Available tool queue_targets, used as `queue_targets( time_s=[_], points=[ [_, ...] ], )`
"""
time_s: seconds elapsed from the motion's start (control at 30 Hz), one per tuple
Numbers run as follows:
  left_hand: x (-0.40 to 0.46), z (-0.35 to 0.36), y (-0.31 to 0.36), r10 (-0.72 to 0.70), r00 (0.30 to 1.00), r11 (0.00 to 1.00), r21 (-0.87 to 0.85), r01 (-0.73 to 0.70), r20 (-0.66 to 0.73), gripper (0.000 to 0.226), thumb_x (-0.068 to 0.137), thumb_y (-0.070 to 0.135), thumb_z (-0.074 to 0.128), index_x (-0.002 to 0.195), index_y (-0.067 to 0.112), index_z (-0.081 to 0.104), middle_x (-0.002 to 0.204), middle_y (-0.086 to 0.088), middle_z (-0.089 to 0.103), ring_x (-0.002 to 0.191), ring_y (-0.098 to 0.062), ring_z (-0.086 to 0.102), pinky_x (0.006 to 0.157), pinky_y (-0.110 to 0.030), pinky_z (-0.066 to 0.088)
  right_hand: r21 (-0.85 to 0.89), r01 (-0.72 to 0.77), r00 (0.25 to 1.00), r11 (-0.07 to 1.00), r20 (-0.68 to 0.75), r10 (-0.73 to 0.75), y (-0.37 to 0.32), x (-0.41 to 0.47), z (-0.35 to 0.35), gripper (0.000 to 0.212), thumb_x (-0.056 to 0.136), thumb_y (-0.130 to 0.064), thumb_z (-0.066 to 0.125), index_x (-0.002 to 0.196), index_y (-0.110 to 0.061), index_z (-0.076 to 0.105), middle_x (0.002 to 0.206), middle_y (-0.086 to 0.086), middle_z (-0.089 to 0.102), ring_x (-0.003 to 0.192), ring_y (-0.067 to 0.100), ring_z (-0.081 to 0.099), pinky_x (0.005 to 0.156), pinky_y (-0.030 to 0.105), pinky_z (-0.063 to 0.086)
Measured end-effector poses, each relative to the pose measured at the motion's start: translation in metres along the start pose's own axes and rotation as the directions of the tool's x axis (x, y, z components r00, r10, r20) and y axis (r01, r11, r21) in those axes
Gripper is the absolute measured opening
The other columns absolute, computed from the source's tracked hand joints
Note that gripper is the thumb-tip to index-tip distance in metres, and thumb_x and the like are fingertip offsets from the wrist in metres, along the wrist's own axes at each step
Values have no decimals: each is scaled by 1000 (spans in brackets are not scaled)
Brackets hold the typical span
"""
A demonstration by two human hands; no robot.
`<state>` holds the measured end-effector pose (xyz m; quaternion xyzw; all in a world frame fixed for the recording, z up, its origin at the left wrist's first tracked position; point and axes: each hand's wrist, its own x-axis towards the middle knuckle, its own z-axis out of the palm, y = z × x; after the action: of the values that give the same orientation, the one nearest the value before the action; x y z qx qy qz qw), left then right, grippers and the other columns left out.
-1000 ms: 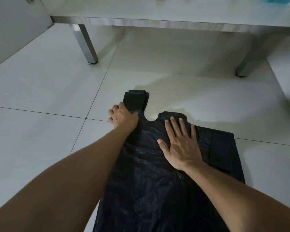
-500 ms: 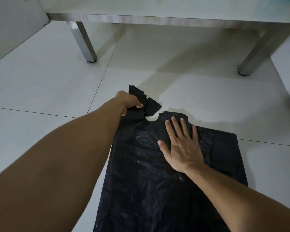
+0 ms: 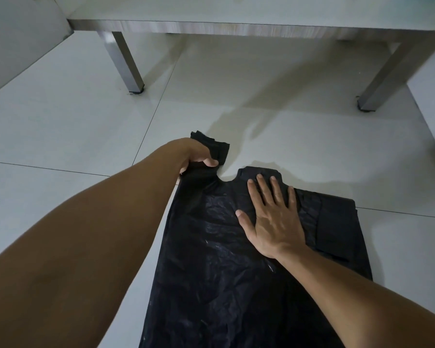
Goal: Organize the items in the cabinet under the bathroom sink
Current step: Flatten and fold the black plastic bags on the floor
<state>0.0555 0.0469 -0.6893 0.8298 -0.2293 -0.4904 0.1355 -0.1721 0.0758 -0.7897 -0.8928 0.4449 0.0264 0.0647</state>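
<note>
Bag: a stack of black plastic bags (image 3: 226, 259) lies flat on the floor, its handle end pointing away from the person
Left hand: the left hand (image 3: 196, 156) grips the left handle (image 3: 217, 148), fingers curled round it with the thumb on top, and the handle's end sticks up past the knuckles
Right hand: the right hand (image 3: 271, 219) lies flat on the bag near the other handle, fingers straight and spread, pressing down and gripping nothing
Step, as I judge it: folding the handle inward to flatten the bag for storing
Risk one: thin slick plastic may slide on the smooth tile if the pressing palm eases, and the fold would skew
Risk two: the layers look loose, so a pull on one handle could drag only the top sheets and fan the stack apart
Risk three: a hard tug could stretch or tear the handle
Floor: large pale glossy tiles (image 3: 60, 136) with dark grout lines
Room: a low metal-edged table (image 3: 236, 27) on square legs stands just beyond the bag; the light is dim and grey; the cabinet itself is not in view
</note>
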Motion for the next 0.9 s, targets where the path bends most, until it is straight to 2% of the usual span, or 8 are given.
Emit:
queue_targets(
  time_s=[0.27,0.43,0.53,0.6,0.7,0.77,0.83,0.9],
  points=[
    [4,-10,0,-42,998,967,-249,51,41,46,81,9,74,124,3,56,123,-18,61,112,-38,59,98,-51,47,-8,0,1000,1000,21,0,0,0,-2,80,90,-69,0,158,-27,-6,165,-2,-14,152,24,-13,121,54,-4],
    [6,-14,-7,26,1000,853,-521,-17,9,37,81,3,71,116,1,62,107,-16,69,90,-31,68,65,-41,56,3,3,1000,1000,13,-3,0,0,-1,80,90,-69,0,158,-26,-4,165,-1,-12,152,25,-11,121,55,-4],
    [4,-19,-11,81,997,772,-631,-69,-10,20,86,-3,63,105,-2,62,101,-16,67,82,-27,68,57,-35,59,3,4,1000,1000,7,-4,0,0,0,80,90,-69,1,158,-26,-1,165,0,-9,152,25,-9,121,55,-3],
    [1,-23,-13,105,994,749,-657,-83,-7,8,89,-6,57,95,-2,60,100,-16,64,80,-25,66,57,-32,60,-10,7,1000,1000,17,-7,0,0,0,80,91,-69,0,158,-26,-5,165,-1,-12,152,25,-11,121,55,-4],
    [0,-27,-17,110,994,757,-650,-74,14,19,87,-8,55,105,-3,59,114,-19,61,87,-28,66,54,-33,60,-20,6,1000,1000,21,-6,1,0,-1,79,90,-69,-2,157,-26,-8,165,-1,-15,152,24,-13,121,54,-5],
    [-3,-26,-16,130,991,734,-671,-104,-11,14,88,-10,52,98,-2,58,106,-19,61,81,-28,65,52,-31,59,-21,5,1000,1000,23,-5,1,0,0,80,90,-69,-3,157,-27,-9,165,-1,-15,152,24,-13,121,55,-4],
    [-4,-26,-15,171,982,701,-691,-178,-79,18,85,-15,53,86,3,56,98,-18,60,78,-26,64,57,-32,60,-25,6,1000,1000,22,-5,1,0,0,79,90,-69,-2,157,-27,-8,165,-1,-14,152,25,-12,121,55,-4],
    [-6,-28,-13,236,956,659,-695,-289,-174,30,81,-21,55,98,4,56,101,-18,57,83,-26,62,67,-34,60,-26,6,1000,1000,22,-5,1,0,0,79,91,-69,-1,157,-27,-7,165,-1,-13,152,25,-12,121,55,-4]
  ],
)
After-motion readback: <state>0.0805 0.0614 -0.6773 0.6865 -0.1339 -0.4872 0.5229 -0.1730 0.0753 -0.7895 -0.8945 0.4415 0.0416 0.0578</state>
